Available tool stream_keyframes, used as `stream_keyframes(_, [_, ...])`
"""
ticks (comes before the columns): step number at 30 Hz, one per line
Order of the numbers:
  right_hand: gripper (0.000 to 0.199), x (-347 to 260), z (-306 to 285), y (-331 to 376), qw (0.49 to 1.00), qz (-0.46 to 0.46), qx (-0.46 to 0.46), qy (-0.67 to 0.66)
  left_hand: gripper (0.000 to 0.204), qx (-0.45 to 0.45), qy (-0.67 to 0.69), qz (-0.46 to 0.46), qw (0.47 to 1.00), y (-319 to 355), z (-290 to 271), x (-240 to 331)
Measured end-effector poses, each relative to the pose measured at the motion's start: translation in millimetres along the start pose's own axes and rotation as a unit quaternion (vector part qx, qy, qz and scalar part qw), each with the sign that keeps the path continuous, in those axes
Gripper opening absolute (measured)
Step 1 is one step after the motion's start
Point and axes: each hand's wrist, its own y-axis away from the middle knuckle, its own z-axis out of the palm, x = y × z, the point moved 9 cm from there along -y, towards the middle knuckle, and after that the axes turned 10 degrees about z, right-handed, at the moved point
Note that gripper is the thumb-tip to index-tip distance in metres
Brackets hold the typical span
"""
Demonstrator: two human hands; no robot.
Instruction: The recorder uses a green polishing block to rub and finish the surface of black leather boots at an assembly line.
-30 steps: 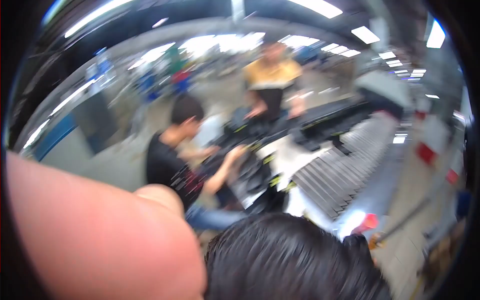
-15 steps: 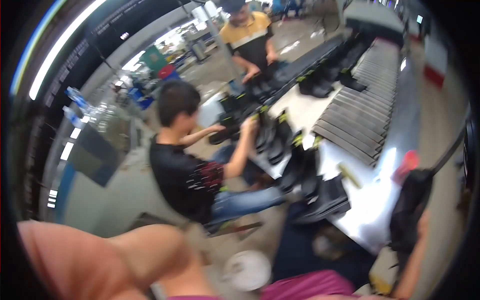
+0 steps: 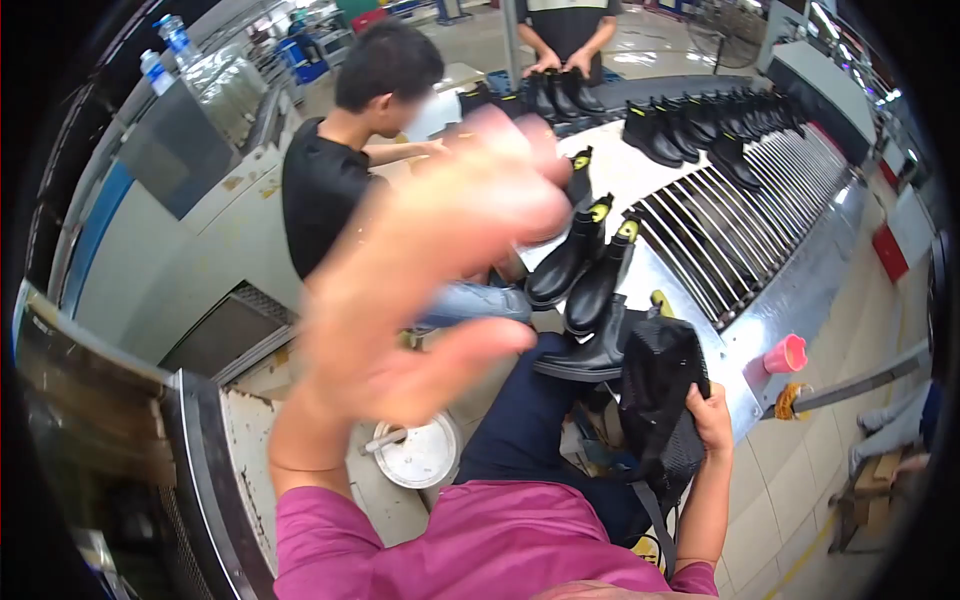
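Observation:
My left hand (image 3: 430, 250) is raised in the middle of the view, smeared by motion. Its thumb stands well apart from the fingers and nothing shows between them. At the lower right, my right hand (image 3: 712, 415) grips the edge of a black mesh bag (image 3: 660, 390) with a dangling strap. Just left of the bag, a black ankle boot (image 3: 590, 352) rests on the near end of the metal table. Two more black boots, one (image 3: 603, 287) with a yellow-green lining, stand behind it. Part of the row beyond is hidden by my left hand.
A seated co-worker (image 3: 335, 180) is to the left; another person (image 3: 570, 40) handles boots at the far side. A slatted roller conveyor (image 3: 740, 230) crosses the table, with boots lined up beyond. A pink cup (image 3: 786, 354) stands at the right edge; a white bucket lid (image 3: 425, 455) lies below.
My left hand has swung up into the middle of the view. The view has shifted, and the black bag in my right hand now appears further left, beside the near boot.

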Motion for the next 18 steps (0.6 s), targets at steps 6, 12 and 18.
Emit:
stream_keyframes(6, [0.036,3.0,96.6,-28.5,0.968,0.061,-0.231,0.071,0.108,-0.307,0.213,-0.195,0.907,115.2,166.6,-4.3])
stream_keyframes(12, [0.035,18.6,144.7,-39.9,0.938,0.094,-0.321,0.087,0.124,-0.014,0.398,-0.443,0.804,207.5,175.6,-20.8])
stream_keyframes(18, [0.032,15.2,166.5,-50.6,0.951,0.068,-0.302,-0.021,0.118,0.067,0.599,-0.451,0.659,268.9,238.3,27.9])
